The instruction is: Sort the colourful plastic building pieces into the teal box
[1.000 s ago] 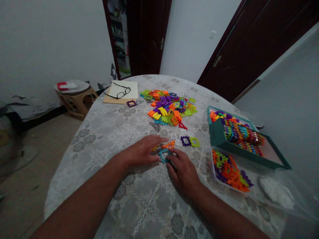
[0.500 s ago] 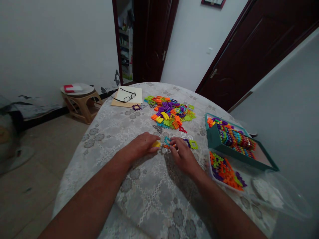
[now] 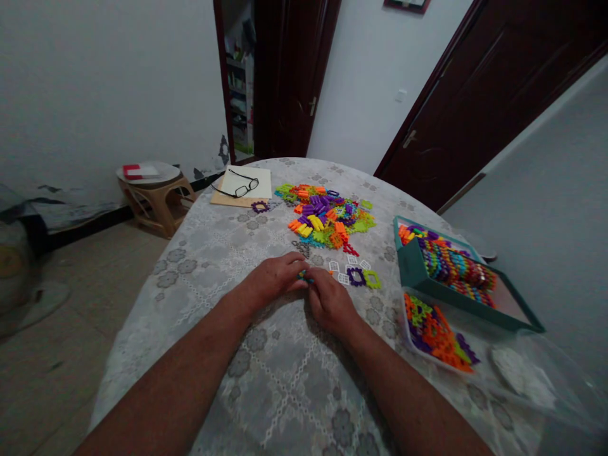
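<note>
My left hand (image 3: pixel 279 276) and my right hand (image 3: pixel 331 300) meet above the tablecloth, fingers closed. Between their fingertips sits a small teal plastic building piece (image 3: pixel 304 275), mostly covered. The yellow piece in the left hand is almost wholly hidden by the fingers. Just right of the hands lie a purple square frame piece (image 3: pixel 356 277), a lime square frame piece (image 3: pixel 372 279) and several white lattice pieces (image 3: pixel 343 278). Beyond the hands is a heap of coloured building pieces (image 3: pixel 327 215), with a grey piece (image 3: pixel 301 248) at its near side.
Black glasses (image 3: pixel 241 189) lie on paper at the far left, near a lone purple piece (image 3: pixel 259 206). To the right are a green box (image 3: pixel 413 269) and a clear tub (image 3: pixel 407 339) of pieces, plus a transparent bag (image 3: pixel 555 373). A stool (image 3: pixel 161 206) stands beyond the table's left edge.
My right hand has picked up the teal piece and moved left to meet my left hand. The left hand has stayed nearly in place, and its yellow piece is now mostly covered.
</note>
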Motion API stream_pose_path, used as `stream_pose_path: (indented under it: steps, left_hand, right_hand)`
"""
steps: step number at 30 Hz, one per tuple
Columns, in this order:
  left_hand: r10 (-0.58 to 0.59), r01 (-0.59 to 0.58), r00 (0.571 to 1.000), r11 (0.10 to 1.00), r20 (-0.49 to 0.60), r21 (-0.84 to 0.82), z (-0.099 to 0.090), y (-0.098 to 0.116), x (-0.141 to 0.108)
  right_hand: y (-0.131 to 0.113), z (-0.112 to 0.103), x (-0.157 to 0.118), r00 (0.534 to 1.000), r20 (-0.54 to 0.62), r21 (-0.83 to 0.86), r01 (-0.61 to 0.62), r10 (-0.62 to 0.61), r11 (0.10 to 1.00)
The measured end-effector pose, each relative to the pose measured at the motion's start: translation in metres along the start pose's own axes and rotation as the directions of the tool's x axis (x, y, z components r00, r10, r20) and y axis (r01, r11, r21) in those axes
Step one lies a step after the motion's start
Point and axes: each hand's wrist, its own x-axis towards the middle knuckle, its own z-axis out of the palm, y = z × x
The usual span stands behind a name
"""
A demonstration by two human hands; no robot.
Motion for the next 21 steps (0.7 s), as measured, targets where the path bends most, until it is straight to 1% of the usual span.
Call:
stream_pose_path:
  steps: [3, 7, 10, 13, 16, 18, 20, 21]
  left_hand:
    - [0.000, 0.001, 0.999, 1.000, 0.033, -0.007, 0.000, 0.001, 0.002]
    - [-0.036, 0.037, 0.999, 0.999, 0.040, -0.019, 0.000, 0.005, 0.004]
    - [-0.047, 0.053, 0.997, 0.993, 0.053, -0.108, -0.002, 0.009, 0.002]
    - [-0.063, 0.074, 0.996, 0.983, 0.070, -0.169, -0.005, 0.011, 0.000]
    - [-0.140, 0.147, 0.988, 0.979, 0.058, -0.141, -0.008, 0.011, 0.001]
    - [-0.197, 0.199, 0.980, 0.972, 0.030, -0.121, -0.009, 0.011, 0.001]
    - [-0.258, 0.257, 0.966, 0.960, 0.000, -0.112, -0.009, 0.010, 0.002]
    - [-0.290, 0.287, 0.957, 0.952, -0.011, -0.108, -0.009, 0.009, 0.002]
  right_hand:
    - [0.000, 0.000, 0.000, 1.000, 0.009, -0.005, -0.006, 0.006, 1.000]
    - [0.001, 0.003, 0.002, 0.997, -0.026, -0.039, -0.079, 0.078, 0.996]
    - [0.000, 0.004, 0.003, 0.990, -0.064, -0.008, -0.128, 0.128, 0.992]
    - [-0.002, 0.002, 0.002, 0.985, -0.102, 0.051, -0.134, 0.139, 0.990]
    - [-0.001, -0.004, 0.000, 0.976, -0.175, 0.065, -0.117, 0.127, 0.991]
    - [0.004, -0.011, -0.003, 0.963, -0.232, 0.037, -0.128, 0.133, 0.991]
    - [0.013, -0.017, -0.006, 0.962, -0.242, -0.019, -0.133, 0.124, 0.991]
    - [0.018, -0.020, -0.008, 0.969, -0.221, -0.054, -0.130, 0.115, 0.990]
